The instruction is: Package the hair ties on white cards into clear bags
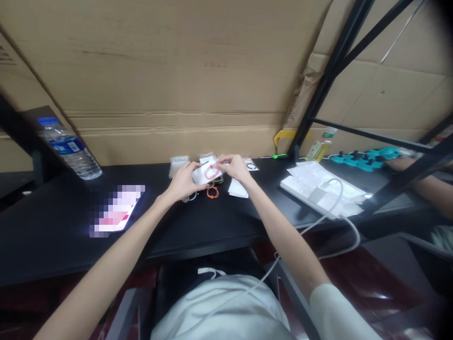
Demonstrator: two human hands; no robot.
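A small white card (198, 175) is gripped along its left side by my left hand (184, 182), thumb below and fingers above. On the card lies a pink cord bracelet (212, 172). My right hand (234, 167) pinches at the upper right of this bracelet; the fingertips partly hide the contact. Just under the card, an orange cord bracelet (213, 192) rests on the black table. A pale bracelet (192, 196) lies beside my left thumb, partly covered. White cards (238, 188) sit below my right wrist, and a bagged black band (251, 166) is behind it.
Clear plastic bags (179, 165) lie behind my left hand. A lit phone (118, 210) and a tilted water bottle (72, 148) are at left. Rightward are a white power strip (300, 189), papers, a cable (341, 198) and a shelf post (323, 85). Another person's arm (432, 186) shows far right.
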